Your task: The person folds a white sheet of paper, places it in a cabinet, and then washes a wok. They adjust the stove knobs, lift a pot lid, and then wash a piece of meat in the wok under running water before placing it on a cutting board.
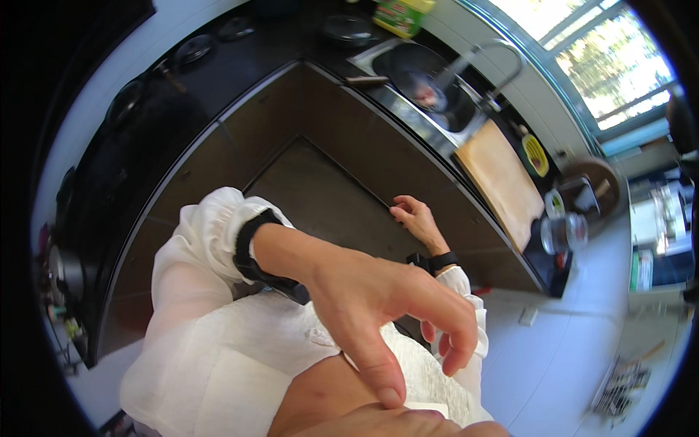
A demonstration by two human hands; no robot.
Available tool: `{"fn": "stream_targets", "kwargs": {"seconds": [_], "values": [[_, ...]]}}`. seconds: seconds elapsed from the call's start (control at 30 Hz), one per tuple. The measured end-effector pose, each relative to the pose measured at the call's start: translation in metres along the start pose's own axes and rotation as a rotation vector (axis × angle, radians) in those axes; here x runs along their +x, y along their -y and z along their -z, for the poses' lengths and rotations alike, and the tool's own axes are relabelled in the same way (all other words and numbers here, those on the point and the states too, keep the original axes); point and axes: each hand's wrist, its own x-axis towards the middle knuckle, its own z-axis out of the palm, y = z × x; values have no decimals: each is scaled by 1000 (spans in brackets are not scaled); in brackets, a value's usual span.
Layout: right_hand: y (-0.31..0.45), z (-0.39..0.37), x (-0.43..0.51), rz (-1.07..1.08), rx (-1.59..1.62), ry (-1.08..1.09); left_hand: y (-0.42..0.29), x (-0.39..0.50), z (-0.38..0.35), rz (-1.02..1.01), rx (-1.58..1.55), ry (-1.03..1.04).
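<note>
My left hand [377,306] reaches across my chest, large and close to the camera, with a black strap at the wrist. Its thumb is beside my chin, and the curved fingers hang apart with nothing in them. Lower down, my right hand [418,218] hovers over the floor in front of the brown cabinets [431,191], fingers loosely bent and empty. A black band with a small device [431,263] circles that wrist. Beyond it, a dark round pan [409,63] sits at the sink [401,106], with something pinkish [428,95] blurred beside it.
A wooden cutting board [502,175] lies right of the sink's faucet [513,49]. Past it are a yellow slotted item [535,155], a clear jar [562,235] and a round brown board [609,185]. Lids [194,49] rest on the dark left counter [164,114]; a pot [65,267] stands farther along.
</note>
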Motion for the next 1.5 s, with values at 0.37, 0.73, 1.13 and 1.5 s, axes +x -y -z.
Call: {"fn": "stream_targets", "kwargs": {"seconds": [0.37,0.73,1.13,1.5], "values": [[-33,122,235,-148,122,-109,54,-82,212,522,524,-843],[-116,197,471,-156,-398,-167,140,-128,456,1166,1655,-948],[-112,193,525,139,-658,-236,144,-146,494,1461,1471,-898],[-132,210,508,-92,-459,-149,131,-153,507,1412,1347,-730]]}}
